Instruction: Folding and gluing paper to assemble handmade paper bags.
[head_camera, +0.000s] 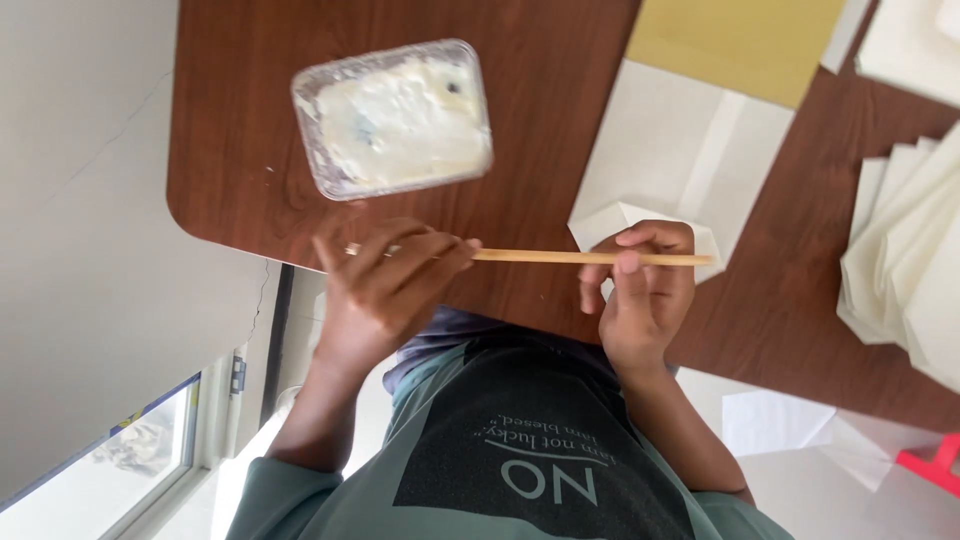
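Note:
A thin wooden stick (545, 257) lies level above the near edge of a brown table (540, 120). My left hand (385, 295) wraps its fingers over the stick's left end, which pokes out past the knuckles. My right hand (640, 300) pinches the stick near its right end between thumb and fingers. Just beyond my left hand stands a clear plastic tub (392, 118) filled with white paste. A flat white paper bag (690, 150) lies on the table under and beyond my right hand.
A mustard-yellow sheet (735, 40) overlaps the bag's far end. Several folded white papers (905, 250) are stacked at the right edge. Lower right holds a loose white sheet (790, 425) and a red object (935, 462). My grey-green shirt fills the bottom.

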